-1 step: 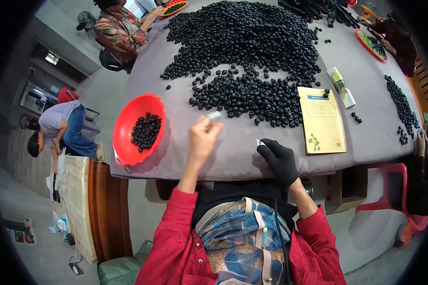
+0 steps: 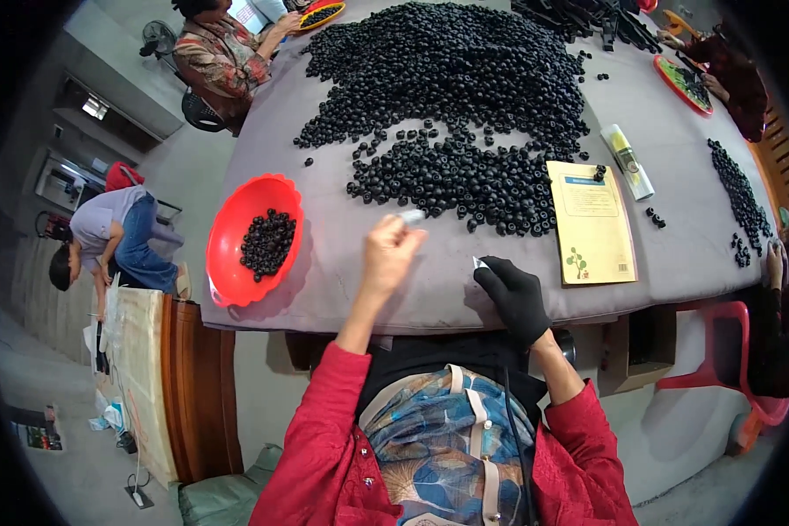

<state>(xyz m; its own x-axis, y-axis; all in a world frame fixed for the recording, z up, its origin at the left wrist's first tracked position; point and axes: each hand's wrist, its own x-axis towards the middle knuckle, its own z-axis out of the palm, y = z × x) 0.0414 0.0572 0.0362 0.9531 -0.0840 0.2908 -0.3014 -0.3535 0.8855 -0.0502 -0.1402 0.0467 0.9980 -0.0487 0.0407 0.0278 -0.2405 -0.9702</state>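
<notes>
My bare left hand (image 2: 393,254) is over the cloth at the near edge of a heap of small, round black bead-like pieces (image 2: 465,180). A whitish cover wraps one fingertip. The thumb stands apart from that finger and the others are curled; I see nothing between them. To its right, my right hand (image 2: 515,300), in a black glove, is closed near the table's front edge. A small pale, pointed thing (image 2: 479,263) sticks out at its fingertips; its kind is unclear. Left of my hands stands a red scalloped bowl (image 2: 228,237) holding more black pieces (image 2: 270,244).
A yellow paper packet (image 2: 592,237) and a clear-and-white tube-like package (image 2: 627,162) lie on the right. Co-workers sit at the far left (image 2: 223,61) and right (image 2: 732,83). One person (image 2: 118,232) bends over at the left. A red chair (image 2: 728,351) stands right.
My left hand has moved slightly to the right, along the near edge of the black pieces. My right hand has stayed in place.
</notes>
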